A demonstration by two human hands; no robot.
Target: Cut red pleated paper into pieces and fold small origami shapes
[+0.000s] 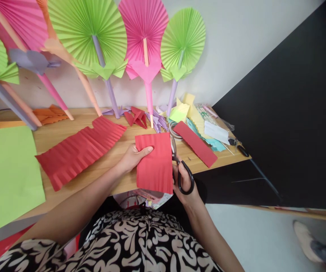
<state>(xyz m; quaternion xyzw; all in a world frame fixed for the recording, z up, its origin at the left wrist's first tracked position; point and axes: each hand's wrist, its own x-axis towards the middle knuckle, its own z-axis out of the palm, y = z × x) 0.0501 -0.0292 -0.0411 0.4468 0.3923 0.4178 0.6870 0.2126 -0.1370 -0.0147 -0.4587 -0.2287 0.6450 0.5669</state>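
Note:
A pleated red paper piece (155, 170) hangs over the table's front edge, held by my left hand (136, 155), its thumb on top and its fingers underneath. My right hand (187, 185) is closed around the black handles of the scissors (191, 180). Their blades point away from me along the right edge of the red piece; the paper partly hides them. A long creased red sheet (80, 153) lies on the table to the left. To the right of the scissors rests a narrow red strip (196, 144).
Green and pink folded paper fans (93, 30) lean on the wall behind the table (117, 151). A green sheet (10, 177) lies at the left. Paper scraps and a tape roll (176, 132) are at the back right. Someone's foot (306, 240) shows at the lower right.

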